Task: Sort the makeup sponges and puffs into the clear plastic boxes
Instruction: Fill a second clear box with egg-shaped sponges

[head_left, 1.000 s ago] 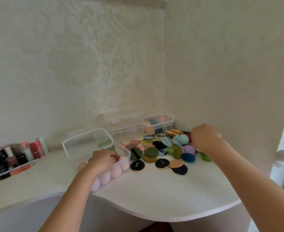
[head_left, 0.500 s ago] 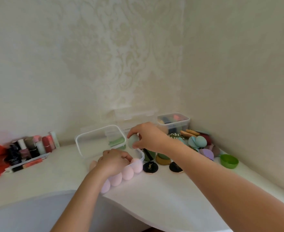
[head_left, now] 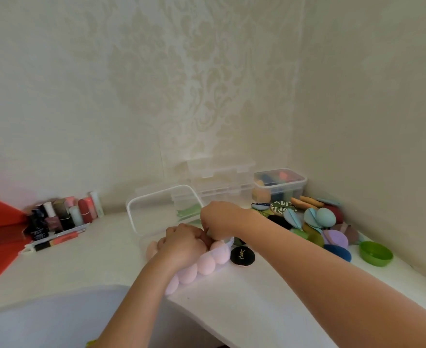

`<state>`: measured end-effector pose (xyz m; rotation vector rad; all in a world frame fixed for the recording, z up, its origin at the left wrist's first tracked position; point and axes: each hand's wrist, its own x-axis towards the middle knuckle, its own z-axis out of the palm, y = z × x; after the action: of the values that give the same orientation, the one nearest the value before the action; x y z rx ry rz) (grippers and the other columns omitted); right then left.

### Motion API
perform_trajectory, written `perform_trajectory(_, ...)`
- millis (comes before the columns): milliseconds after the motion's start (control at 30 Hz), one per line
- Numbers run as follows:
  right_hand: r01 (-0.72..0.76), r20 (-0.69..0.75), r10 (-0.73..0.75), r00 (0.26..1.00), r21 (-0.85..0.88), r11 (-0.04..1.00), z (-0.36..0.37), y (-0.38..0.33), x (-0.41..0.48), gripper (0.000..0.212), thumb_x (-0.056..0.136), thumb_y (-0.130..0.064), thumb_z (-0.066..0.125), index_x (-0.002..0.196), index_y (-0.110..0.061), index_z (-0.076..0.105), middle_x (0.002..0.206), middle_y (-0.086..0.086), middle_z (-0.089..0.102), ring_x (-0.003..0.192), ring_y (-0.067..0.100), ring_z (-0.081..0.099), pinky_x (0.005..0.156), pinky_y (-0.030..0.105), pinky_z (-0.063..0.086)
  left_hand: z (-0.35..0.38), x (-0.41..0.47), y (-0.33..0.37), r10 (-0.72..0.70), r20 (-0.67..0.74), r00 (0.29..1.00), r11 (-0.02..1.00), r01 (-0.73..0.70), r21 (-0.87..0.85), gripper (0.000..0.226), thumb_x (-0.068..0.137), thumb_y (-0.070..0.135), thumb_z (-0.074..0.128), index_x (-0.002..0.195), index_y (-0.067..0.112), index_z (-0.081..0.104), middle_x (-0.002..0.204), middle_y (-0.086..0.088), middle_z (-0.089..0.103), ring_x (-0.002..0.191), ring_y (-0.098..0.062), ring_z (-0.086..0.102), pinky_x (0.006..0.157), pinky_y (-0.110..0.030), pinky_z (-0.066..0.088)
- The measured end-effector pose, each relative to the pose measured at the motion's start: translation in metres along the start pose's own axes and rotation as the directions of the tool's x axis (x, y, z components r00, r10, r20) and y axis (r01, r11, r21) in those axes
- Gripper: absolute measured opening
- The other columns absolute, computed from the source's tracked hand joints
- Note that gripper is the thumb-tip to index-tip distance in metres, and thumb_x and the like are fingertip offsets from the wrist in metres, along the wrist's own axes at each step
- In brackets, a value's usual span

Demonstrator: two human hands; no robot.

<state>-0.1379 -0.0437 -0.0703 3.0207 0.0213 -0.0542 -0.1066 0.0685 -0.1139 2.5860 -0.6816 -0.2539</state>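
Open box (head_left: pixel 156 214) mid-tabletop (head_left: pixel 257 302), lid upright, a row of pink sponges (head_left: pixel 207 263) along its near wall. Left hand (head_left: pixel 181 244) lies curled on the sponges and right hand (head_left: pixel 219 219), at its 1 o'clock, dips bent fingers into the box; what either pinches is hidden, cannot tell. Black puff (head_left: pixel 242 256) touches the box at 3 o'clock, with the loose pile (head_left: pixel 315 222) and green cup (head_left: pixel 375 253) beyond; shut box (head_left: pixel 279 184) at 1 o'clock, bottles (head_left: pixel 63 214) at 9 o'clock.
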Motion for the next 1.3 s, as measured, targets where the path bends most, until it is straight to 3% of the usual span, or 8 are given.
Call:
perform_trajectory(233, -0.003, 0.150, -0.004, 0.989, 0.048, 0.999, -0.002, -0.002, -0.008, 0.034, 0.087, -0.005, 0.049, 0.055, -0.010, 0.038, 0.055, 0.003, 0.036, 0.049, 0.016, 0.030, 0.049, 0.026, 0.026, -0.005, -0.005, 0.005, 0.018, -0.010, 1.000, 1.000, -0.018, -0.005, 0.018, 0.085, 0.033, 0.044, 0.074, 0.046, 0.043, 0.100, 0.008, 0.058, 0.106, -0.019, 0.050, 0.094, -0.037, 0.043)
perform_trajectory(367, -0.009, -0.026, 0.019, 0.999, 0.337, 0.942, -0.004, 0.009, -0.023, 0.015, 0.088, -0.014, 0.056, 0.083, -0.003, 0.065, 0.081, 0.010, 0.063, 0.075, 0.026, 0.057, 0.063, 0.029, 0.046, -0.004, -0.007, 0.005, 0.050, 0.017, 0.999, 0.997, -0.051, 0.057, 0.027, 0.086, 0.032, 0.035, 0.091, 0.049, 0.055, 0.101, 0.009, 0.056, 0.100, -0.018, 0.047, 0.089, -0.035, 0.043)
perform_trajectory(500, -0.069, -0.253, 0.245, 0.936, 0.551, 0.832, -0.006, 0.048, -0.042, 0.017, 0.094, -0.018, 0.051, 0.103, -0.013, 0.064, 0.104, 0.001, 0.066, 0.094, 0.016, 0.060, 0.080, 0.027, 0.050, -0.004, -0.007, 0.003, 0.070, 0.020, 0.997, 0.998, -0.070, -0.004, 0.020, 0.081, 0.035, 0.044, 0.073, 0.052, 0.050, 0.100, 0.013, 0.050, 0.107, -0.018, 0.041, 0.098, -0.037, 0.038)
perform_trajectory(633, -0.477, -0.212, 0.551, 0.807, 0.316, 0.820, 0.011, 0.108, -0.051, 0.023, 0.096, -0.012, 0.044, 0.117, -0.010, 0.052, 0.110, 0.011, 0.064, 0.096, 0.025, 0.063, 0.078, 0.032, 0.052, -0.003, -0.006, 0.001, 0.098, 0.004, 0.995, 0.993, -0.098, -0.060, 0.025, 0.082, 0.027, 0.053, 0.071, 0.049, 0.053, 0.090, 0.020, 0.047, 0.111, -0.019, 0.043, 0.100, -0.038, 0.039)
perform_trajectory(767, -0.742, -0.114, 0.751, 0.651, 0.117, 0.661, 0.028, 0.151, -0.076, 0.029, 0.094, -0.022, 0.047, 0.120, -0.010, 0.052, 0.119, 0.012, 0.055, 0.106, 0.025, 0.055, 0.085, 0.032, 0.047, -0.002, -0.005, 0.002, 0.093, -0.012, 0.996, 0.993, -0.093, -0.073, 0.025, 0.077, 0.030, 0.055, 0.065, 0.052, 0.055, 0.091, 0.019, 0.050, 0.110, -0.020, 0.047, 0.098, -0.039, 0.041)
perform_trajectory(933, -0.773, -0.023, 0.773, 0.634, 0.017, 0.635, 0.041, 0.164, -0.089, 0.035, 0.092, -0.023, 0.052, 0.126, -0.013, 0.051, 0.124, 0.012, 0.047, 0.111, 0.025, 0.051, 0.090, 0.029, 0.044, -0.001, -0.004, 0.003, 0.090, -0.005, 0.996, 0.990, -0.090, -0.104, 0.022, 0.067, 0.035, 0.052, 0.060, 0.056, 0.054, 0.092, 0.020, 0.051, 0.108, -0.020, 0.050, 0.097, -0.041, 0.042)
perform_trajectory(1167, -0.731, -0.123, 0.745, 0.656, 0.142, 0.667, 0.033, 0.149, -0.081, 0.025, 0.094, -0.012, 0.050, 0.119, -0.010, 0.054, 0.114, 0.007, 0.062, 0.103, 0.020, 0.061, 0.082, 0.029, 0.049, -0.001, -0.004, 0.002, 0.101, -0.017, 0.995, 0.991, -0.102, -0.084, 0.028, 0.081, 0.026, 0.056, 0.070, 0.051, 0.053, 0.090, 0.020, 0.047, 0.109, -0.021, 0.048, 0.099, -0.040, 0.040)
perform_trajectory(1300, -0.633, -0.160, 0.667, 0.727, 0.220, 0.742, 0.018, 0.135, -0.070, 0.029, 0.092, -0.011, 0.051, 0.120, -0.005, 0.053, 0.107, 0.009, 0.063, 0.096, 0.021, 0.062, 0.080, 0.031, 0.051, -0.002, -0.007, 0.004, 0.086, -0.005, 0.996, 0.990, -0.086, -0.111, 0.015, 0.067, 0.038, 0.051, 0.068, 0.052, 0.053, 0.091, 0.020, 0.048, 0.110, -0.020, 0.048, 0.099, -0.040, 0.040)
